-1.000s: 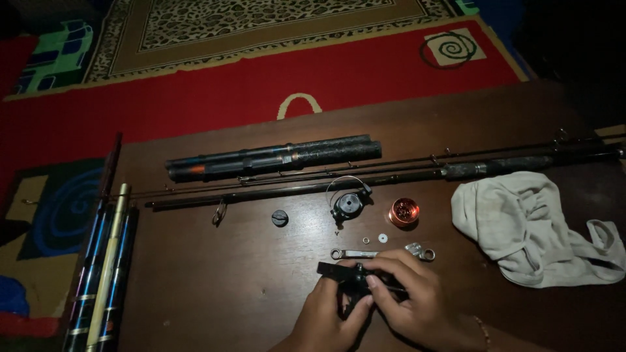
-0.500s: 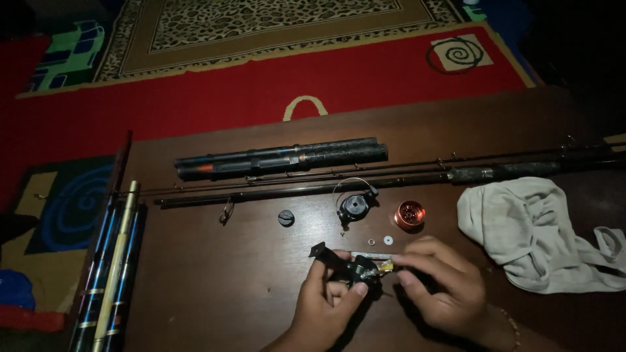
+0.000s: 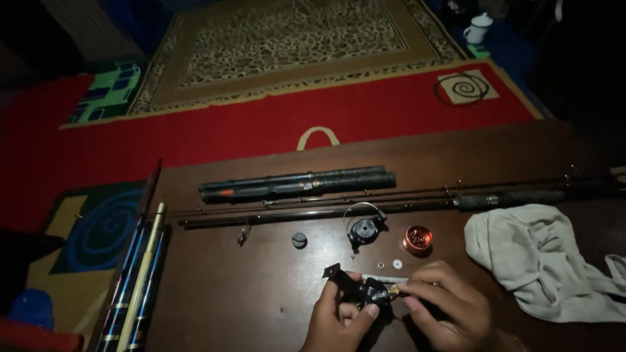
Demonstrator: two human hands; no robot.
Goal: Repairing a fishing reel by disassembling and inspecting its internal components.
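Black fishing-reel body (image 3: pixel 365 291), small and metal with a brass-coloured end, sits gripped between both hands just above the near edge of the dark brown wooden worktop (image 3: pixel 248 293). Left of the reel body, the left hand (image 3: pixel 339 319) curls its fingers around the body's underside, thumb raised. Right of it, the right hand (image 3: pixel 443 309) pinches the brass end with fingertips closed. Beyond the reel body lie a black round cap (image 3: pixel 299 240), a black bail part (image 3: pixel 365 228) and a red metal spool (image 3: pixel 417 238). Compared with half a second ago, the grip is unchanged.
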